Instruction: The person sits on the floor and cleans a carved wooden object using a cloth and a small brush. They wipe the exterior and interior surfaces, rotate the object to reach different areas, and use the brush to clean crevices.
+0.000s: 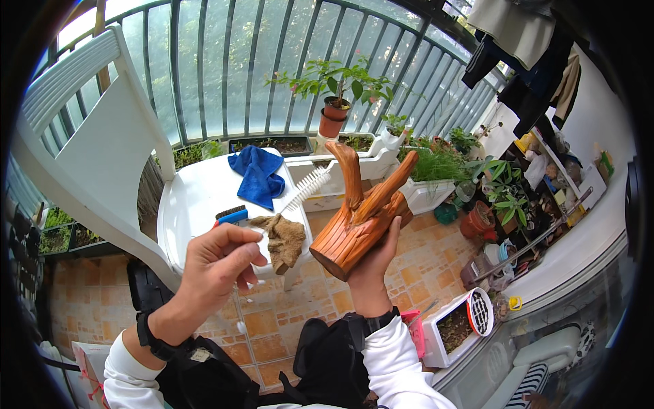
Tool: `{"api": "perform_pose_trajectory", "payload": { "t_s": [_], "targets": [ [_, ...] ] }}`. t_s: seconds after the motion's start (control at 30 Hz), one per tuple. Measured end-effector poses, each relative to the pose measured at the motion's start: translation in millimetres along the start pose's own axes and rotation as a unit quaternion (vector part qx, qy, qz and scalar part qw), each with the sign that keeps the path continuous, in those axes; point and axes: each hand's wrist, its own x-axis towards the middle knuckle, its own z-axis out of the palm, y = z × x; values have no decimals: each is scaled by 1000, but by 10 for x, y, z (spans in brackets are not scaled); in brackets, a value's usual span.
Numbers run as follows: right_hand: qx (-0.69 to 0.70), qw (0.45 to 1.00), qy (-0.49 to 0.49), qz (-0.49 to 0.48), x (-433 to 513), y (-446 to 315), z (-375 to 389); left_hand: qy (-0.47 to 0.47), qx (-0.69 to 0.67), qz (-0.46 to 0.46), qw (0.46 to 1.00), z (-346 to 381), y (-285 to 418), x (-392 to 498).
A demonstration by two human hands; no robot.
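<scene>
My right hand (377, 266) is shut around a carved, varnished wooden branch stump (352, 220) with two upright prongs, held above the floor right of a white chair. Over the chair's front left part, my left hand (222, 268) has its thumb and fingertips close together; I cannot tell whether something thin is between them. Beside its fingers a brown cloth (283, 240) hangs over the edge of the chair seat (194, 199). A blue-handled brush (232, 214), a white bristle brush (309, 186) and a crumpled blue cloth (258, 174) are also on or over the seat.
A railing with potted plants stands ahead, one flowering plant in a stacked brown pot (334, 115). At right are a planter of grass (429, 174), a terracotta-coloured pot (477, 220) and a cluttered shelf. A white soil box (452, 332) stands on the tiled floor at lower right. Clothes hang above right.
</scene>
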Motion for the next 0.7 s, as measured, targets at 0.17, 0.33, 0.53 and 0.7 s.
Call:
{"api": "perform_pose_trajectory", "payload": {
  "t_s": [0.17, 0.33, 0.53, 0.7],
  "targets": [
    [-59, 997, 32, -36, -25, 63, -107, -83, 6, -72, 994, 154, -347, -33],
    [-90, 994, 42, -36, -58, 69, -133, -83, -6, -101, 991, 329, -449, -49],
    [-170, 984, 35, -32, -169, 168, -186, -98, -37, -83, 991, 390, -492, 50],
    [-183, 982, 7, -49, -218, 197, -145, -139, 43, 5, 989, 378, -523, -18]
  ]
}}
